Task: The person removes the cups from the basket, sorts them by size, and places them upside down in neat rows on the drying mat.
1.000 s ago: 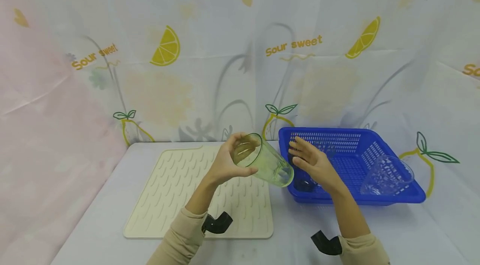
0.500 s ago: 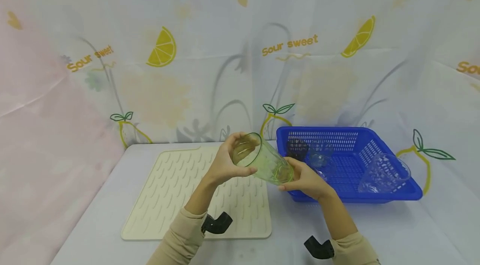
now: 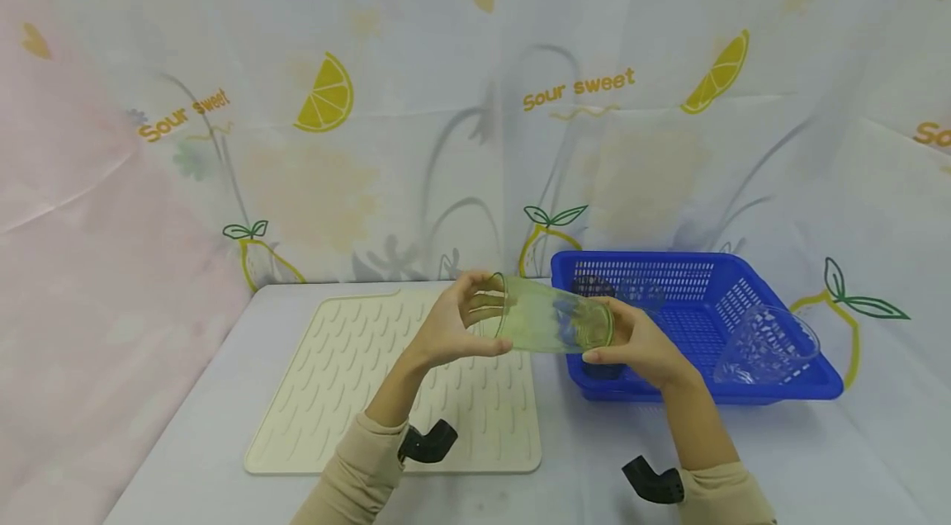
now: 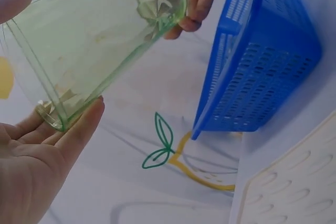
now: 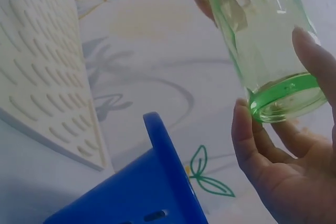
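A clear green drinking glass (image 3: 546, 316) lies nearly level in the air between my two hands, over the gap between mat and basket. My left hand (image 3: 456, 325) grips its rim end, thumb on the near side and fingers behind. At the base end, my right hand (image 3: 641, 343) holds the glass with thumb and fingertips. The left wrist view shows the glass (image 4: 100, 40) with its wide mouth by the left fingers. In the right wrist view, the thick green base (image 5: 289, 95) sits between the right thumb and fingers.
A blue perforated basket (image 3: 698, 394) stands at the right, with a clear patterned glass (image 3: 765, 347) leaning in its right end. Dark glassware (image 3: 593, 286) and clear glassware (image 3: 641, 292) lie in its left part. A cream ridged mat (image 3: 357, 393) lies on the left of the white table (image 3: 201, 426).
The right hand has come from above the basket onto the base of the glass. The glass has swung from slanting down at its base to nearly level, its base moving right and up.
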A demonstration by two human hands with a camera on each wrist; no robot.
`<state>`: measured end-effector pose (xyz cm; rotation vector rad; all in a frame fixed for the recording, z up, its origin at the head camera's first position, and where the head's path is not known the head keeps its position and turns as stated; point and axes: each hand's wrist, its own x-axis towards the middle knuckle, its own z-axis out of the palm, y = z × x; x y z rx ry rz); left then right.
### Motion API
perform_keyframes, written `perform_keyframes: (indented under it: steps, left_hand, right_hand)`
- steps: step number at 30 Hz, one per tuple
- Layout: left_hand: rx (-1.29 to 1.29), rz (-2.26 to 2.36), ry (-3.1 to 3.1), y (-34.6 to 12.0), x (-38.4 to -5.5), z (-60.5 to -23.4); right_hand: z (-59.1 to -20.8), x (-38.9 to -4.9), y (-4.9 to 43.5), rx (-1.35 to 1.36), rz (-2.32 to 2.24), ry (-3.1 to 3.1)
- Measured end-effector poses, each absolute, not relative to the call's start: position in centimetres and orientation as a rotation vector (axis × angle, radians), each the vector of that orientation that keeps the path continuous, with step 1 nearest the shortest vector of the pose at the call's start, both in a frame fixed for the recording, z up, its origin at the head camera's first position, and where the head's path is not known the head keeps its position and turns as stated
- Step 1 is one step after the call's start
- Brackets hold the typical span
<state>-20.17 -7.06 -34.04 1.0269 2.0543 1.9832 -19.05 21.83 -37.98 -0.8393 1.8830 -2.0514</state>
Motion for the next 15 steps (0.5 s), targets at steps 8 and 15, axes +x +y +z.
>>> perform_keyframes:
  steps: [8,15]
  left_hand:
    - [0.939,1.84,2.175,-7.2,-20.1,-34.3]
    - [0.938,1.775,2.199,-7.0,-20.2,-34.7]
  right_hand:
    - [-37.1,-18.6,22.5,-0.871,-2.194,1.909]
    - [-36.7,-19.1,21.2,-0.961,-2.48,1.655]
